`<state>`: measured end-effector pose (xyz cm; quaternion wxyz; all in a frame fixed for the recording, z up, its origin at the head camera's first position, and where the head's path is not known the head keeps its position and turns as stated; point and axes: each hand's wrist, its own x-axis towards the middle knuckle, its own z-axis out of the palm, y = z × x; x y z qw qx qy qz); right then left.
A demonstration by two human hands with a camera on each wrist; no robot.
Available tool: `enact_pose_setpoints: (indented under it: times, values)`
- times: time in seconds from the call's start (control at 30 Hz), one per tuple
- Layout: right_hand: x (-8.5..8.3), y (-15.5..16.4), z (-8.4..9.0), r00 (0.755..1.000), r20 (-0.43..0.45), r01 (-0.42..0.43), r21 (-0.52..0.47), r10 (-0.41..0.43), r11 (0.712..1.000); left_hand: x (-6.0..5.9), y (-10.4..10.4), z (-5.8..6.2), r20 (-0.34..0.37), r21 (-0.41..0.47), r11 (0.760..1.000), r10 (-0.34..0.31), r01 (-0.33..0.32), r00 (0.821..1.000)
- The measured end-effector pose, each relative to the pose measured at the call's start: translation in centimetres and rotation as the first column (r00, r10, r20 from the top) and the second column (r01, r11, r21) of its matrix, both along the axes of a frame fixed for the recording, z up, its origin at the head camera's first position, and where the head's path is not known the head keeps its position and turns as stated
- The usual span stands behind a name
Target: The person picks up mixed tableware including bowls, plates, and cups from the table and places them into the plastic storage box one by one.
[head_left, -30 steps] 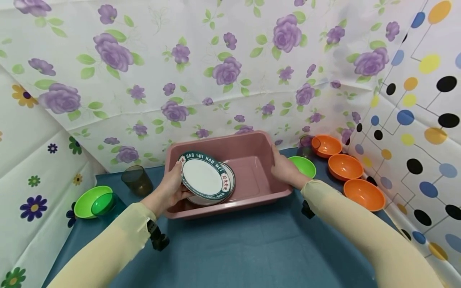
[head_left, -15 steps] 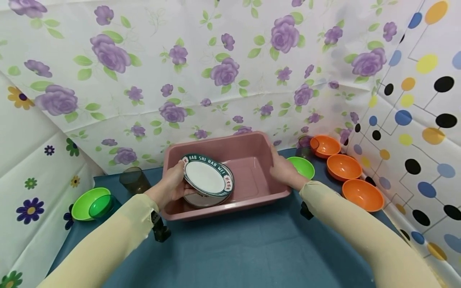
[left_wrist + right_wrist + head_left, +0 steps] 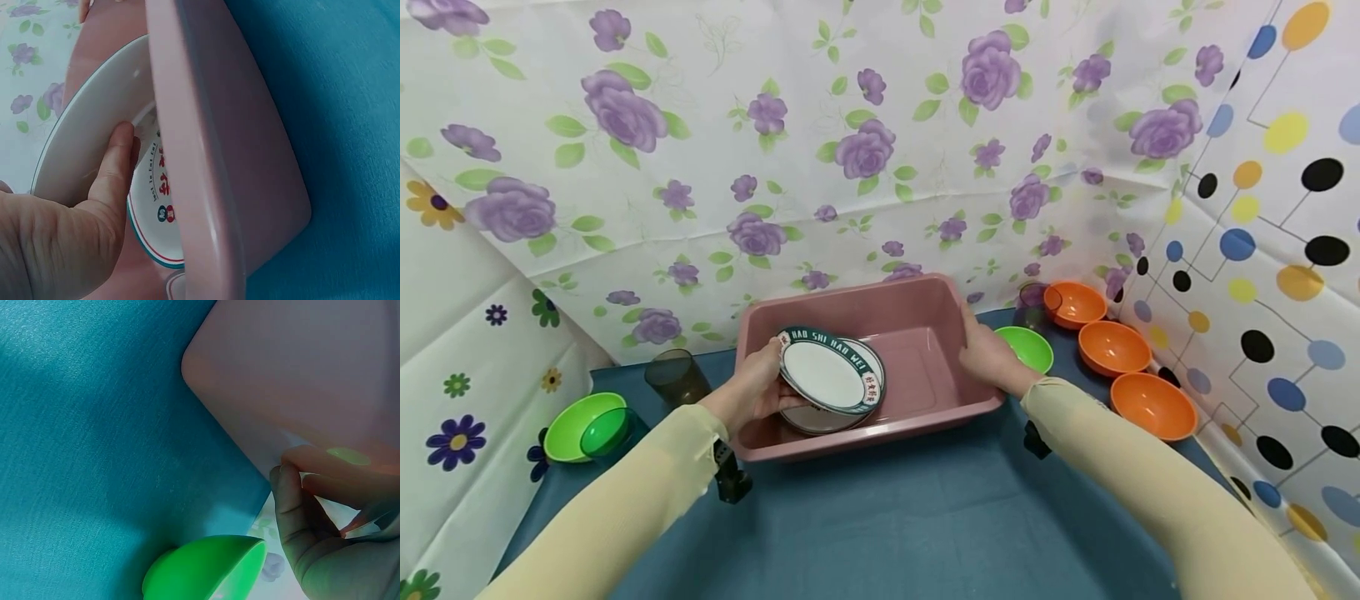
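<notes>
Flowered and dotted cloths are hanging as walls around a teal surface (image 3: 895, 525) on three sides. Sitting toward the far edge of it is a pink plastic tub (image 3: 925, 321), and both of the person's arms in pale yellow sleeves are reaching out to it.

The left hand (image 3: 752, 392) is gripping a white plate with a green lettered rim (image 3: 827, 372), thumb curled over its near-left edge and fingers underneath, as the left wrist view shows with the thumb lying against the plate's underside. The plate is being held tilted inside the left part of the tub, just above a second plate (image 3: 823, 417) of the same pattern that is lying on the tub's floor; whether the two are touching cannot be told.

The right hand (image 3: 988, 354) is holding the tub's right wall, fingers curled over its rim, which the right wrist view confirms from below.

Just beside that hand, to the right of the tub, a green bowl (image 3: 1026, 346) is standing on the surface. Three orange bowls (image 3: 1116, 346) are lining up along the right edge toward the far right corner, with a dark tumbler (image 3: 1032, 304) near the farthest of them. Toward the left edge, a smoky tumbler (image 3: 676, 377) is standing near the tub, and a light green bowl (image 3: 568, 425) with a darker green one nested in it is sitting further left.
</notes>
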<state>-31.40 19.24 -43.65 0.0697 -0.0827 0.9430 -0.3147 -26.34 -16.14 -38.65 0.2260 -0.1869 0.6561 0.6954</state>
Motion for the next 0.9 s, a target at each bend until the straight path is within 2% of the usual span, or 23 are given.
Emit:
enact_pose_setpoints:
  times: [0.1,0.27,0.57,0.7,0.9]
  values:
    - [0.0,-0.1,0.0,1.000,-0.003,-0.004,0.002,0.004,1.000,0.0,0.0,-0.2,-0.005,-0.001,1.000,0.005,-0.005,1.000]
    - [0.0,0.0,-0.1,1.000,0.000,-0.002,0.005,0.002,1.000,0.1,0.0,-0.1,-0.008,0.003,0.998,0.056,-0.056,0.998]
    - [-0.3,0.2,-0.2,1.000,0.008,0.007,-0.008,-0.007,1.000,0.5,-0.4,0.2,-0.019,0.016,0.999,0.034,-0.033,0.999]
    - [-0.4,0.3,-0.3,1.000,0.003,0.004,-0.006,-0.004,1.000,0.9,-0.6,0.1,0.015,0.039,0.999,0.034,-0.035,0.999]
    - [-0.6,0.2,-0.5,1.000,0.000,0.008,-0.007,-0.008,1.000,1.7,-0.5,-0.1,0.087,0.086,0.993,0.070,-0.077,0.994]
